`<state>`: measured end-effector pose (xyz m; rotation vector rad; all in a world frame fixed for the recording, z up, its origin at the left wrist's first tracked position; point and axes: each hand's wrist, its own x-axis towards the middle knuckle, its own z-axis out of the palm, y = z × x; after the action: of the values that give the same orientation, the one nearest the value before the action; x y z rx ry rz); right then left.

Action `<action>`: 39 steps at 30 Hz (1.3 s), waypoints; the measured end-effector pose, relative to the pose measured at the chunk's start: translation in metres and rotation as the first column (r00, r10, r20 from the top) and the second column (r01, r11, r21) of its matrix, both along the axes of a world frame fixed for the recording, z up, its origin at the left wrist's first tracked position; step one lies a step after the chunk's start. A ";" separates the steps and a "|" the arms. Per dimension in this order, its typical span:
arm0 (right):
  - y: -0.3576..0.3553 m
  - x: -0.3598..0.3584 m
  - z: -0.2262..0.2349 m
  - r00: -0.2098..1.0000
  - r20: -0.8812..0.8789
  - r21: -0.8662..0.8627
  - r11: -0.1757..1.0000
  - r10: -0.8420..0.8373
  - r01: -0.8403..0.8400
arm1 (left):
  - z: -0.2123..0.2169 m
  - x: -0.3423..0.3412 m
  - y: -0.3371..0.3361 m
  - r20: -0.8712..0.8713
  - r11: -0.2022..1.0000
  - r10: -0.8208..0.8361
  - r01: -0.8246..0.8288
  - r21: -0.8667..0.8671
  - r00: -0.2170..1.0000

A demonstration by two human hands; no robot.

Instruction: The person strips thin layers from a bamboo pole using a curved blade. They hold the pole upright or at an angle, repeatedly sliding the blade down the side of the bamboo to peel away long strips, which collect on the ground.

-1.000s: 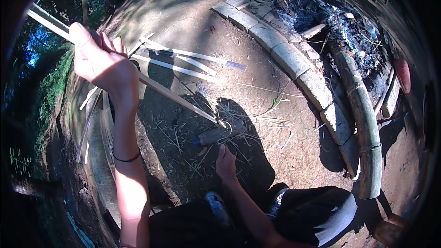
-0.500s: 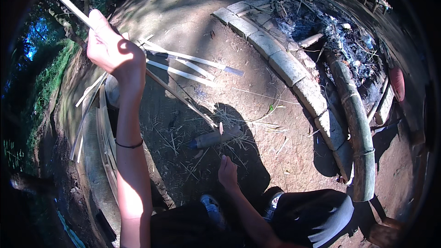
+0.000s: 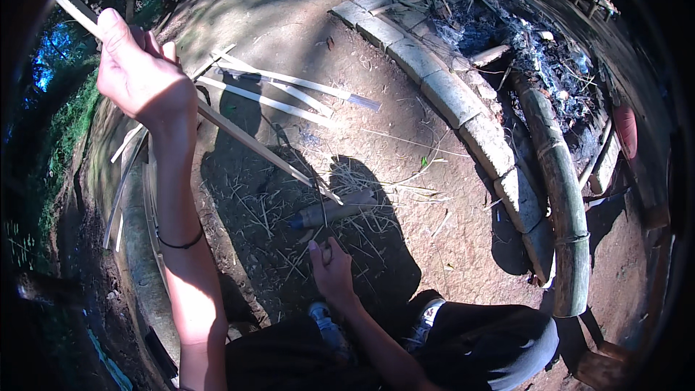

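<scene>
My left hand [image 3: 141,76], raised at the upper left, is closed around a long pale bamboo strip [image 3: 250,141]. One end passes beyond the hand to the upper left; the other slants down toward the middle. Low in the middle, my right hand [image 3: 333,271] is closed on what looks like a knife [image 3: 321,206]. Its thin dark blade points up and touches or crosses the strip near its lower end; the handle is hidden in my fingers. Beneath them a brown wooden cylinder [image 3: 339,208] with a bluish end lies on the ground among thin shavings [image 3: 355,177].
Several pale split strips [image 3: 289,94] lie on the ground beyond my left forearm. More long strips rest along a log [image 3: 137,246] at the left. To the right, a curved block border [image 3: 449,98] surrounds ash [image 3: 536,51], with a thick bamboo pole [image 3: 557,181] lying across it.
My left hand has shifted left and slightly up with the strip. My right hand has moved left and a little down, and the blade now meets the strip near its lower end.
</scene>
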<state>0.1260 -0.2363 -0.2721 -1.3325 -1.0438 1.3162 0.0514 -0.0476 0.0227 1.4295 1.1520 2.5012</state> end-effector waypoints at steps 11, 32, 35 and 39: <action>-0.002 -0.004 0.029 0.995 -0.066 0.090 0.994 0.075 -0.069 | -0.002 -0.021 -0.007 0.022 0.998 0.064 -0.065 0.023 0.998; 0.002 -0.005 -0.070 0.987 0.157 0.090 0.996 -0.035 0.021 | -0.005 -0.040 -0.003 0.021 0.993 0.114 -0.114 -0.005 0.993; 0.011 -0.010 -0.027 0.996 0.079 0.124 0.991 0.035 -0.044 | -0.003 -0.046 -0.004 -0.014 0.984 0.176 -0.176 -0.014 0.984; -0.001 -0.004 -0.042 0.996 0.077 0.108 0.993 0.041 -0.050 | -0.008 -0.027 -0.004 0.010 0.973 0.225 -0.225 -0.048 0.974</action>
<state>0.1223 -0.2375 -0.3141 -1.2897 -1.1875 1.2317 0.0243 -0.0521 0.0151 1.3347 1.4342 2.6038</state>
